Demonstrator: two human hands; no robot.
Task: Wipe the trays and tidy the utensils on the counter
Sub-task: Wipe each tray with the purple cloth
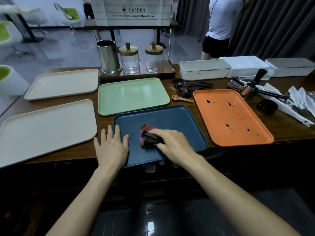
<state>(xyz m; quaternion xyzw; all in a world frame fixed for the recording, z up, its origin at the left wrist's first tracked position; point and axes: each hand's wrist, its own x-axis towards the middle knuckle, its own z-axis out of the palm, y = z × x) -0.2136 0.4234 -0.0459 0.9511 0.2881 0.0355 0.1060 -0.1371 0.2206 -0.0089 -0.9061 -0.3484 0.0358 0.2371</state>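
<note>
Wiping the blue tray [179, 120] at the worktop's [289, 130] near edge, the right hand [172, 143] is gripping the cloth [144, 132]; the left hand [111, 145], fingers flat, is bracing the rim. Long overlapping strokes would be working best, the tray pinned firmly.

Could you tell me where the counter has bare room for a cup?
Bare wood lies right of the orange tray, before the black coasters, and narrowly between the far cream tray and near cream tray. Crowded at the back right: spoons, steel jugs.
</note>
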